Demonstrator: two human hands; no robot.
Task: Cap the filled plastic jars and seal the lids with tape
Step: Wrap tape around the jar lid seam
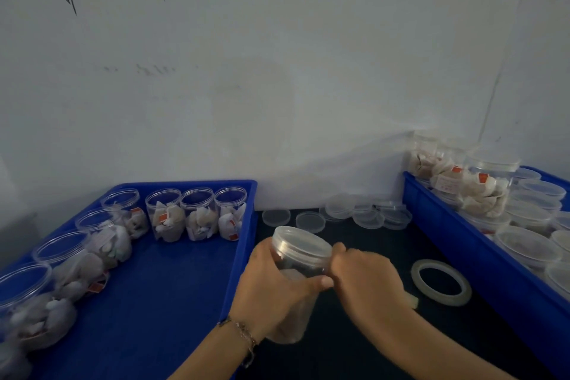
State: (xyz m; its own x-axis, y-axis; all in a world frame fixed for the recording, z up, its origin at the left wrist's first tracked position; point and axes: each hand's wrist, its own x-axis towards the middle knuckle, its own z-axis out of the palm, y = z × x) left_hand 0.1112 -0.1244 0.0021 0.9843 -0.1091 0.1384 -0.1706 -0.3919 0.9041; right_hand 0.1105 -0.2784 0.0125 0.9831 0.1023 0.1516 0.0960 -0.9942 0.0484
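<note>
Head view, nearest first: left forearm with a bracelet at the wrist, leading up to the left hand, fingers and thumb curled round the body of a clear jar held above the dark tabletop. Jar tilted, long axis running from bottom near the camera up and away, lid on top, seated on the mouth. Right hand is at the jar's right side, fingertips curled at the lid seam; looks like it pinches a tape end there, but motion blur means I can't be sure. Tape roll lies flat on the tabletop just right of the right hand, so right hand is the nearer one to it; a loose end seems to trail from the roll toward that hand. Judged step: taping the lid seam, jar turned by the left hand. Left blue tray holds open filled jars, uncapped. Loose lids lie behind on the tabletop. Right blue tray holds capped jars, stacked.
</note>
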